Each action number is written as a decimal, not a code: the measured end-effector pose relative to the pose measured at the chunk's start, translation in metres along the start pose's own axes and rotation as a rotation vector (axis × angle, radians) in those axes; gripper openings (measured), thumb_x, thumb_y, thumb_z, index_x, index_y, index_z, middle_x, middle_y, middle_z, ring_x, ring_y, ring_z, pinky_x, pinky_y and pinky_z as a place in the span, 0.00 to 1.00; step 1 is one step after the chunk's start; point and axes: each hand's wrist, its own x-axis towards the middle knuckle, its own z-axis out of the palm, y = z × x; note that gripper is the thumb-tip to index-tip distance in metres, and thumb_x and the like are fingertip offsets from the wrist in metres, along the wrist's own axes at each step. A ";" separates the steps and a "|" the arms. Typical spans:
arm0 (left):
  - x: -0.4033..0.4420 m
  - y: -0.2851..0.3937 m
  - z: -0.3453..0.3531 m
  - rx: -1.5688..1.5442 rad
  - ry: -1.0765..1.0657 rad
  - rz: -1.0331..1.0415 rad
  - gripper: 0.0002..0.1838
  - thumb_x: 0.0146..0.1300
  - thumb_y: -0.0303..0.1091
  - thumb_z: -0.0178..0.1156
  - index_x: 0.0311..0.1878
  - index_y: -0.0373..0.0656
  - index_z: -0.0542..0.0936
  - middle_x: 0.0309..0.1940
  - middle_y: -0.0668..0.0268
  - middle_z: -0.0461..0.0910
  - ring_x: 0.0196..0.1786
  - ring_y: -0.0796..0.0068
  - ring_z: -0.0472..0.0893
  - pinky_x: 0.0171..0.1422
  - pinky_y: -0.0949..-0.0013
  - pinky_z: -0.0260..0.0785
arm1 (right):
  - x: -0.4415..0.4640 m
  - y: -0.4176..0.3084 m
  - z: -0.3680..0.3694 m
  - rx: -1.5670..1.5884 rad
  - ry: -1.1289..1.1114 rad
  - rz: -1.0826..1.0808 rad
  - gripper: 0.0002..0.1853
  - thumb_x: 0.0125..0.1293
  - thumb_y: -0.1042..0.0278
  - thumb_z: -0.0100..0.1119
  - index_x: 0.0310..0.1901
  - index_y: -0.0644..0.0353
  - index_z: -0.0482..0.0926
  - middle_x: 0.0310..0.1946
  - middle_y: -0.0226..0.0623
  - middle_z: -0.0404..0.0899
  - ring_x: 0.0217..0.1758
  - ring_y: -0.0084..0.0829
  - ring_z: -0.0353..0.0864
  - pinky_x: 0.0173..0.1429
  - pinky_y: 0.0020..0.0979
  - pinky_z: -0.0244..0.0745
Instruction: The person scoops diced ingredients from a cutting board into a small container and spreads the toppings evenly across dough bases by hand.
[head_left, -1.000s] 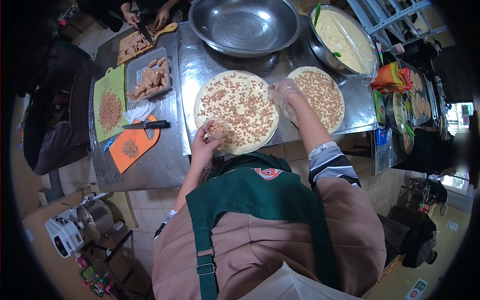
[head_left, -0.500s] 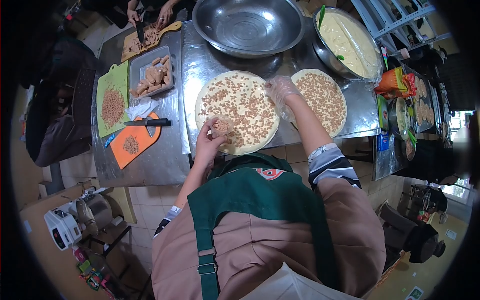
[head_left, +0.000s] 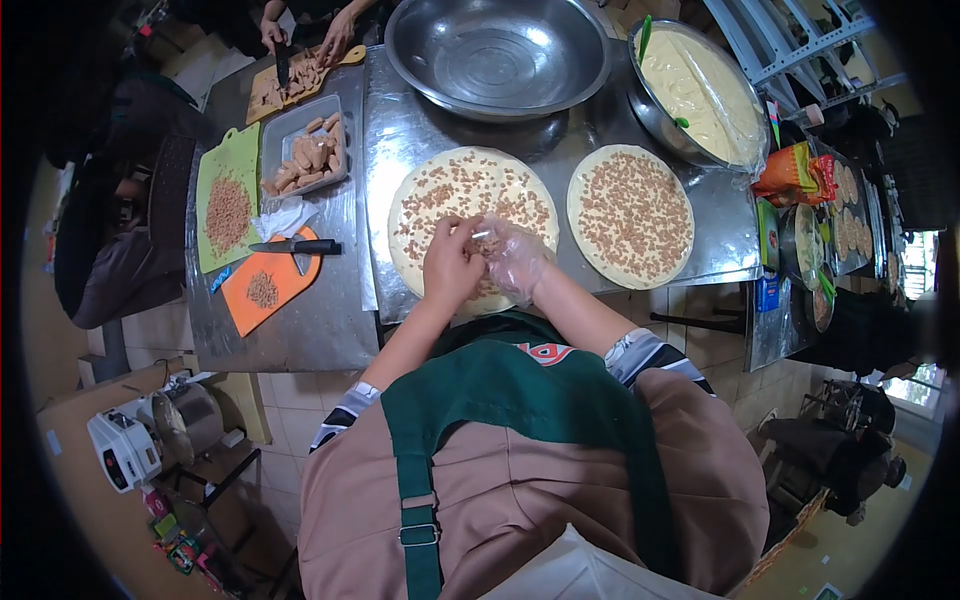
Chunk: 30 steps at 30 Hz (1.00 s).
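My left hand point(head_left: 452, 262) holds a small clear cup point(head_left: 484, 243) of chopped brown pieces above the left round dough sheet point(head_left: 415, 205). My right hand point(head_left: 518, 262), in a clear plastic glove, is at the cup, its fingers partly hidden, so what they hold cannot be made out. Brown bits are scattered over the pale left sheet, whose lower part lies behind my hands. To the right lies a second round dough sheet point(head_left: 630, 217), thickly strewn with the same bits.
A big steel bowl point(head_left: 497, 50) stands behind the sheets, beside a bowl of pale batter point(head_left: 700, 95). At left are a green board point(head_left: 228, 200), a sausage tub point(head_left: 305, 150) and a knife point(head_left: 295, 246) on an orange board point(head_left: 262, 292). A co-worker's hands point(head_left: 340, 35) cut meat.
My right hand has moved left and down from between the two sheets to the cup. My left hand has shifted right and slightly up with the cup.
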 end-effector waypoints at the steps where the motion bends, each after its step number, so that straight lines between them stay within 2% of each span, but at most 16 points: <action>1: 0.001 -0.006 0.002 0.000 0.001 -0.001 0.25 0.37 0.20 0.52 0.45 0.45 0.72 0.37 0.60 0.69 0.31 0.66 0.73 0.35 0.68 0.68 | -0.007 -0.003 0.010 -0.114 0.148 -0.030 0.10 0.61 0.64 0.45 0.38 0.59 0.72 0.32 0.32 0.74 0.32 0.26 0.73 0.37 0.25 0.70; 3: 0.002 -0.026 0.008 -0.176 0.004 -0.114 0.28 0.37 0.18 0.54 0.48 0.45 0.71 0.41 0.63 0.69 0.31 0.73 0.74 0.34 0.72 0.68 | -0.028 -0.016 0.030 -0.197 0.118 -0.046 0.09 0.61 0.66 0.45 0.39 0.61 0.71 0.34 0.33 0.72 0.35 0.25 0.72 0.37 0.24 0.70; 4: 0.002 -0.024 0.006 -0.176 0.008 -0.117 0.28 0.37 0.18 0.54 0.48 0.45 0.71 0.41 0.63 0.69 0.31 0.73 0.74 0.34 0.72 0.68 | -0.035 -0.022 0.034 -0.279 0.088 -0.062 0.09 0.61 0.68 0.45 0.40 0.62 0.70 0.36 0.34 0.71 0.38 0.25 0.71 0.38 0.24 0.70; 6: 0.001 -0.021 0.003 -0.702 -0.148 -0.443 0.30 0.39 0.17 0.55 0.51 0.46 0.68 0.46 0.64 0.67 0.40 0.74 0.72 0.40 0.74 0.68 | -0.037 -0.032 0.031 -0.188 0.030 -0.071 0.10 0.60 0.70 0.46 0.42 0.64 0.69 0.37 0.35 0.70 0.41 0.25 0.70 0.39 0.23 0.71; 11: -0.008 -0.025 -0.004 -0.944 -0.091 -0.486 0.31 0.41 0.16 0.56 0.53 0.42 0.64 0.51 0.63 0.63 0.46 0.71 0.71 0.46 0.74 0.66 | -0.020 -0.071 0.008 0.058 -0.004 0.031 0.14 0.59 0.75 0.47 0.47 0.69 0.65 0.38 0.38 0.68 0.46 0.24 0.68 0.43 0.24 0.72; 13: -0.015 -0.028 -0.010 -0.969 -0.079 -0.510 0.32 0.40 0.16 0.57 0.53 0.40 0.64 0.51 0.63 0.63 0.47 0.70 0.71 0.48 0.74 0.66 | -0.008 -0.087 0.001 -0.322 0.129 -0.160 0.15 0.58 0.74 0.49 0.47 0.67 0.67 0.35 0.39 0.71 0.42 0.27 0.72 0.40 0.22 0.72; 14: -0.019 -0.031 -0.013 -0.974 -0.053 -0.531 0.32 0.40 0.15 0.57 0.54 0.41 0.64 0.52 0.63 0.62 0.46 0.70 0.71 0.47 0.73 0.66 | -0.004 -0.095 0.001 -0.325 0.128 -0.157 0.15 0.58 0.74 0.49 0.47 0.67 0.67 0.35 0.39 0.71 0.42 0.27 0.72 0.40 0.22 0.72; 16: -0.025 -0.029 -0.021 -0.979 -0.024 -0.555 0.32 0.40 0.15 0.57 0.54 0.41 0.64 0.52 0.63 0.61 0.46 0.70 0.71 0.47 0.73 0.67 | -0.003 -0.107 0.014 -0.946 0.336 -0.251 0.11 0.55 0.73 0.51 0.40 0.63 0.73 0.31 0.37 0.75 0.34 0.28 0.74 0.36 0.22 0.71; 17: -0.028 -0.028 -0.026 -0.969 -0.017 -0.562 0.32 0.40 0.15 0.56 0.54 0.41 0.64 0.52 0.62 0.61 0.47 0.70 0.70 0.48 0.72 0.66 | 0.000 -0.110 0.019 -0.949 0.334 -0.248 0.11 0.55 0.73 0.51 0.40 0.63 0.73 0.31 0.37 0.75 0.34 0.28 0.74 0.36 0.22 0.71; 19: -0.033 -0.030 -0.030 -0.960 -0.007 -0.571 0.32 0.41 0.16 0.56 0.54 0.42 0.63 0.52 0.61 0.60 0.48 0.70 0.69 0.50 0.72 0.65 | 0.005 -0.116 0.025 -1.443 0.381 -0.164 0.12 0.54 0.71 0.53 0.40 0.63 0.75 0.29 0.37 0.77 0.30 0.25 0.75 0.34 0.23 0.72; 20: -0.035 -0.036 -0.030 -0.982 0.002 -0.563 0.32 0.41 0.15 0.56 0.54 0.42 0.63 0.51 0.61 0.61 0.48 0.70 0.69 0.50 0.72 0.65 | 0.008 -0.117 0.026 -1.446 0.380 -0.162 0.12 0.54 0.71 0.53 0.40 0.63 0.75 0.29 0.37 0.77 0.30 0.25 0.75 0.34 0.23 0.72; 22: -0.039 -0.037 -0.031 -1.005 0.014 -0.558 0.32 0.41 0.15 0.56 0.54 0.41 0.63 0.50 0.62 0.62 0.48 0.70 0.69 0.51 0.72 0.65 | 0.015 -0.115 0.028 -1.794 0.438 -0.221 0.09 0.50 0.69 0.54 0.35 0.57 0.78 0.27 0.33 0.78 0.28 0.22 0.75 0.34 0.26 0.70; 25: -0.042 -0.038 -0.034 -1.029 0.049 -0.556 0.32 0.41 0.14 0.55 0.54 0.41 0.63 0.49 0.62 0.64 0.48 0.71 0.69 0.51 0.72 0.64 | 0.028 -0.117 0.020 -1.809 0.412 -0.288 0.08 0.46 0.64 0.54 0.29 0.55 0.79 0.24 0.32 0.77 0.27 0.25 0.73 0.33 0.26 0.69; 26: -0.042 -0.039 -0.034 -1.027 0.060 -0.541 0.32 0.41 0.14 0.55 0.54 0.41 0.63 0.49 0.62 0.64 0.45 0.72 0.71 0.48 0.73 0.66 | 0.033 -0.120 0.019 -1.813 0.407 -0.287 0.08 0.46 0.64 0.54 0.29 0.55 0.79 0.24 0.32 0.77 0.27 0.25 0.73 0.33 0.26 0.69; 28: -0.043 -0.039 -0.036 -1.025 0.075 -0.527 0.31 0.41 0.13 0.55 0.53 0.42 0.64 0.49 0.62 0.63 0.43 0.73 0.73 0.45 0.75 0.68 | 0.031 -0.125 0.031 -2.153 0.410 -0.226 0.09 0.50 0.68 0.52 0.33 0.55 0.79 0.30 0.33 0.78 0.31 0.26 0.76 0.37 0.26 0.70; 30: -0.044 -0.037 -0.037 -1.034 0.115 -0.533 0.31 0.41 0.13 0.55 0.53 0.41 0.64 0.48 0.62 0.64 0.44 0.73 0.72 0.47 0.74 0.67 | 0.022 -0.126 0.041 -2.061 0.416 -0.254 0.10 0.49 0.68 0.52 0.34 0.55 0.79 0.31 0.33 0.78 0.32 0.27 0.76 0.38 0.26 0.69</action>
